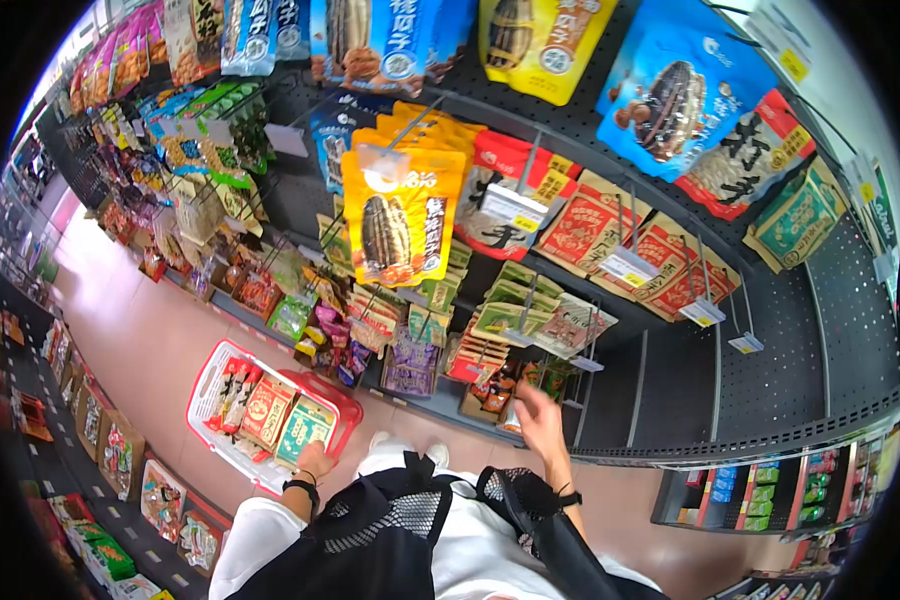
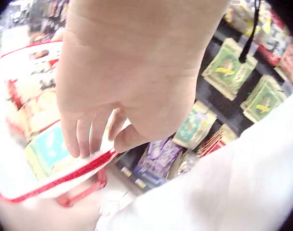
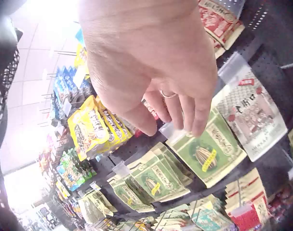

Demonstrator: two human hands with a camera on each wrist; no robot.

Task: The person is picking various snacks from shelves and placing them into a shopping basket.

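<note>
Many snack packets (image 1: 402, 215) beside basket (image 1: 207, 378)

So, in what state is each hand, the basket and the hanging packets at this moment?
left hand: grips the basket's rim, fingers curled over it.
right hand: fingers relaxed, holds nothing, close to the green packets.
basket: held, with snack packets inside.
green packets: hang on hooks.
yellow packet: hangs at the front of its hook.

Downward head, close wrists, shared shelves (image 1: 770, 360)
</note>
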